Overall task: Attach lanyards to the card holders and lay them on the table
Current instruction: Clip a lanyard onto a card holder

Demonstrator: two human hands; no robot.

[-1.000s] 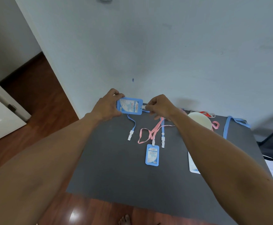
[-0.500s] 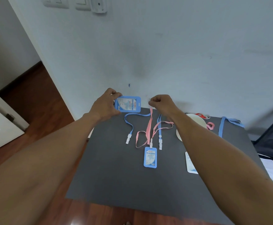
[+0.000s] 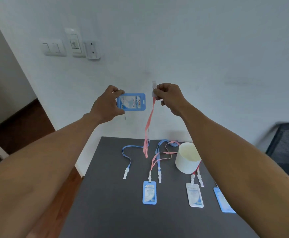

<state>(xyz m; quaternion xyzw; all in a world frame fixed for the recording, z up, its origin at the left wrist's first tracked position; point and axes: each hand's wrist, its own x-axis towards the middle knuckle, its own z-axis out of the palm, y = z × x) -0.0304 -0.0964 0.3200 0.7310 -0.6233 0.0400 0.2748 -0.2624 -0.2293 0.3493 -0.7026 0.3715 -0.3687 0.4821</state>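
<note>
Hands are up high in front of the white wall now; a second ago they were down low, just over the back edge of the dark grey table (image 3: pixel 106 212). The left hand (image 3: pixel 106 104) grips a blue plastic card holder with a printed card inside (image 3: pixel 133 102), turned on its side, thumb under it and fingers over the top. It held this same holder a second ago. The right hand (image 3: pixel 167 97) pinches the white plastic clip (image 3: pixel 154 90) of a pink ribbon lanyard (image 3: pixel 148 131). A second ago that hand was right against the end of the holder; now the two are a little apart, and the pink lanyard has been pulled up off the table. It hangs down from the clip, and its loop end dangles just over the table, near a blue ribbon lanyard with a white clip (image 3: pixel 128 155) that lies flat. So the clip is picked and lifted, but it is not yet on the holder. I think the next job is to bring the clip to the slot at the holder's right end and snap it on. On the table lie another blue card holder joined to a pink lanyard (image 3: pixel 149 193), a white card holder (image 3: pixel 194 195), and one more blue card holder partly hidden by the right arm (image 3: pixel 222 200). A white paper cup (image 3: pixel 187 158) lies tipped over among the straps.
</note>
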